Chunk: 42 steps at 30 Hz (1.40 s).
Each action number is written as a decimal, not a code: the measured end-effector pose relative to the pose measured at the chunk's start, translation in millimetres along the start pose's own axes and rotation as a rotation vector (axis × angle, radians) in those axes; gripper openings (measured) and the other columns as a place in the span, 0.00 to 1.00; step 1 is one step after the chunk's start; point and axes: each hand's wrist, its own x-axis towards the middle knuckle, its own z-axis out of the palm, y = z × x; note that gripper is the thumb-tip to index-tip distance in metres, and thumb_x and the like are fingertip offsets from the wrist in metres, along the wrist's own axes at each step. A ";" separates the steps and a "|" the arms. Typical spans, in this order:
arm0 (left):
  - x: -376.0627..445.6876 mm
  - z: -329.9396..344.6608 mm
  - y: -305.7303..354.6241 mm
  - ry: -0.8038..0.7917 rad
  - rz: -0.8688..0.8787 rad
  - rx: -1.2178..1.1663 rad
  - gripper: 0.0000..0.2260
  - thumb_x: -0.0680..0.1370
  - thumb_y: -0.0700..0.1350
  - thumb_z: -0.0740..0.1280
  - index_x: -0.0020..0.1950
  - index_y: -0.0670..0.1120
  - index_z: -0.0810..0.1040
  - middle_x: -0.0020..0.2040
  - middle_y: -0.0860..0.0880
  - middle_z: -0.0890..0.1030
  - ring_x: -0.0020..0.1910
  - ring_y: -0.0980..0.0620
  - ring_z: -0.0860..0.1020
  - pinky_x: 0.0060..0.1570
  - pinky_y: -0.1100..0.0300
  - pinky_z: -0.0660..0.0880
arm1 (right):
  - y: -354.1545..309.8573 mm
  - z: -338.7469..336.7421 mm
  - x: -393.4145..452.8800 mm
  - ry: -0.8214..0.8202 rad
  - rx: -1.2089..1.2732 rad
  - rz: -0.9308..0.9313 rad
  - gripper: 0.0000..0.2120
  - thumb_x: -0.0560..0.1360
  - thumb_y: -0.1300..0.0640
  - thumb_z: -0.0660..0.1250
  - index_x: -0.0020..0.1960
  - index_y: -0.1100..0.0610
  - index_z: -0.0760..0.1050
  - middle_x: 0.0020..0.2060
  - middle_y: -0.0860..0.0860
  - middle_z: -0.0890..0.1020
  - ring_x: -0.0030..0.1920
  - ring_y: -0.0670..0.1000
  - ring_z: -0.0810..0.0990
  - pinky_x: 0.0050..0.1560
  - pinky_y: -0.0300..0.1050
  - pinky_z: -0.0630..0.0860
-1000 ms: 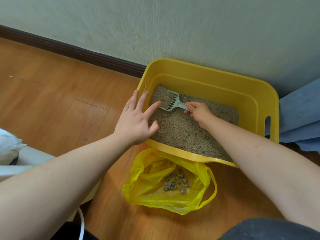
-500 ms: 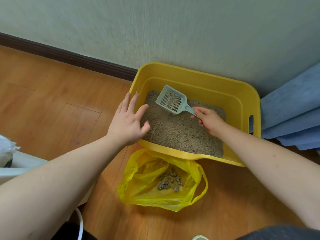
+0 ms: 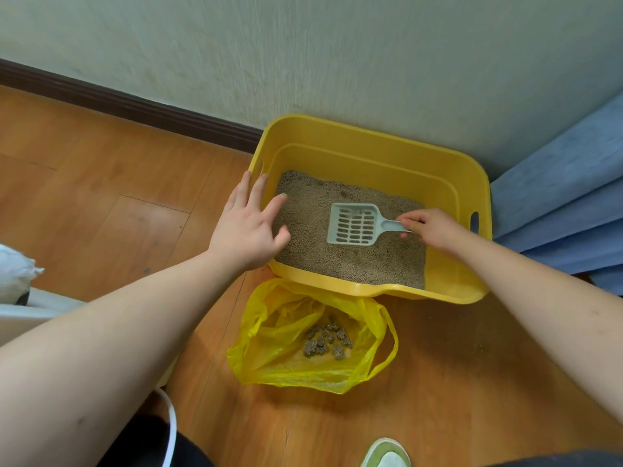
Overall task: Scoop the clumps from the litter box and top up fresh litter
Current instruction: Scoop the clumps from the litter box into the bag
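Litter (image 3: 350, 251), fine and sandy beige, fills the floor of the yellow litter box (image 3: 371, 153), which stands on the wooden floor (image 3: 101, 197) against the wall (image 3: 303, 55). The box is a rounded rectangular tub with a cut-out handle slot in its right wall and a lowered lip along its near edge. A pale grey-green scoop (image 3: 354, 224) lies flat over the litter near the middle of the box, its slotted blade holding nothing that can be seen. The right hand (image 3: 428, 227) pinches the scoop's handle with curled fingers (image 3: 409, 220), so the blade sits just to the left of those fingertips. The left hand (image 3: 247, 227) rests on the box's left rim, its fingers straight and spread, the fingertips reaching over the litter's left edge, well apart from the scoop.

Nearer than both hands, a yellow plastic bag (image 3: 279, 332) lies open on the floor, touching the box's front lip. Inside it sits a small heap of grey clumps (image 3: 327, 340). Blue fabric (image 3: 556, 203) hangs to the right of the box, beyond the right hand.
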 end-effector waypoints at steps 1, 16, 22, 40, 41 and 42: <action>-0.1 -0.2 -0.1 -0.001 0.000 -0.003 0.31 0.75 0.62 0.48 0.76 0.53 0.63 0.80 0.41 0.53 0.79 0.39 0.44 0.76 0.42 0.50 | 2.3 -4.0 -1.3 -0.014 -0.053 0.015 0.11 0.81 0.55 0.60 0.59 0.51 0.78 0.37 0.47 0.83 0.27 0.47 0.64 0.27 0.42 0.60; 0.6 1.3 -0.8 0.018 0.010 -0.023 0.28 0.76 0.61 0.51 0.75 0.53 0.64 0.79 0.41 0.55 0.79 0.38 0.46 0.75 0.41 0.49 | -10.9 -59.0 13.4 -0.025 -0.529 0.166 0.13 0.81 0.54 0.60 0.61 0.54 0.79 0.44 0.50 0.84 0.35 0.48 0.70 0.31 0.41 0.61; 0.8 1.9 -1.3 0.020 0.007 -0.015 0.29 0.75 0.61 0.51 0.74 0.53 0.64 0.79 0.41 0.55 0.79 0.38 0.46 0.75 0.41 0.50 | -17.8 -30.7 16.6 -0.093 -0.531 0.191 0.12 0.81 0.56 0.61 0.60 0.57 0.79 0.43 0.52 0.82 0.32 0.44 0.71 0.30 0.38 0.62; -0.6 3.4 -1.2 0.047 0.005 -0.044 0.23 0.82 0.59 0.46 0.74 0.54 0.65 0.79 0.41 0.57 0.79 0.39 0.47 0.76 0.42 0.49 | -70.4 91.5 27.1 -0.121 -0.157 -0.046 0.14 0.81 0.53 0.60 0.65 0.53 0.76 0.45 0.50 0.84 0.27 0.42 0.69 0.25 0.36 0.63; -0.4 3.6 -0.9 0.047 0.002 -0.043 0.23 0.82 0.58 0.46 0.74 0.54 0.65 0.79 0.41 0.57 0.79 0.39 0.47 0.76 0.42 0.49 | -74.7 95.0 28.5 -0.124 -0.154 -0.062 0.14 0.81 0.54 0.60 0.65 0.53 0.76 0.45 0.50 0.83 0.26 0.41 0.69 0.24 0.35 0.63; 0.0 3.6 -0.4 0.046 -0.001 -0.042 0.23 0.82 0.58 0.46 0.74 0.54 0.65 0.79 0.41 0.57 0.79 0.39 0.47 0.75 0.42 0.49 | -77.9 97.5 29.3 -0.122 -0.135 -0.065 0.14 0.81 0.54 0.60 0.64 0.53 0.76 0.45 0.50 0.83 0.26 0.41 0.69 0.23 0.33 0.63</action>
